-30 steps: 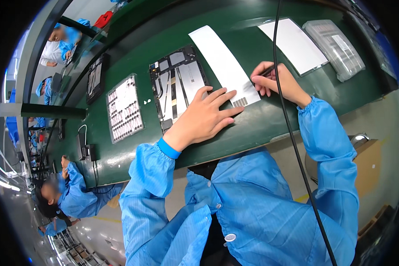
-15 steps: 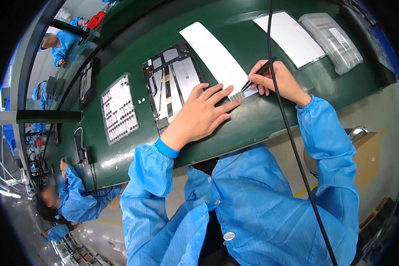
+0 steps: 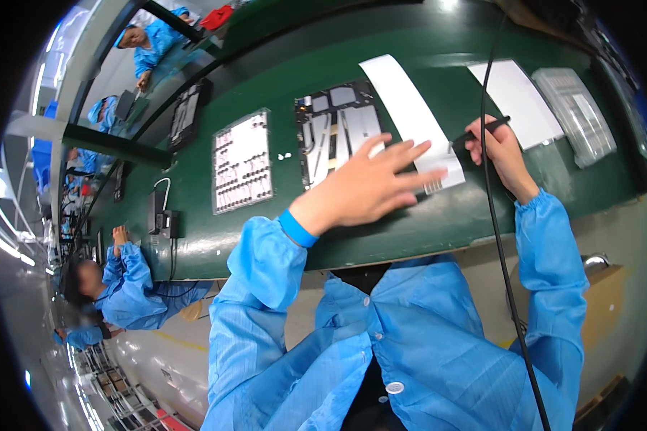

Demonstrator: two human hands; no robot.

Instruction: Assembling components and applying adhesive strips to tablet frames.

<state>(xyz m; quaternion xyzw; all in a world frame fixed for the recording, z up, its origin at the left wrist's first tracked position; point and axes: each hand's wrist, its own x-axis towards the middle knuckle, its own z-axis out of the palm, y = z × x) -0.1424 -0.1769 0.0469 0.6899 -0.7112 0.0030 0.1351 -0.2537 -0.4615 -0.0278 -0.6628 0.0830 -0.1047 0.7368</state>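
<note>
My right hand (image 3: 507,161) grips black tweezers (image 3: 490,128), their tip pointing left above the near end of a long white paper strip (image 3: 402,93). My left hand (image 3: 370,183), a blue band at its wrist, is spread open and slightly blurred. Its fingers reach over the strip's near end, beside a row of small grey pieces (image 3: 433,187). Whether the fingertips touch the paper, I cannot tell. Partly behind that hand lies an opened flat electronic device (image 3: 359,123) with silver panels and a black frame. Left of it is a clear-edged sheet (image 3: 243,133) bearing rows of small dark-ended parts.
A white sheet (image 3: 517,100) and a clear plastic package (image 3: 579,115) lie at the right. A black cable (image 3: 497,230) hangs across the view by my right hand. Farther left are a black adapter (image 3: 169,223), another device (image 3: 187,115) and co-workers in blue.
The view has shifted, so the bench things sit farther right. My right hand has drawn the tweezers away from the grey pieces; my left fingers have spread and lifted somewhat.
</note>
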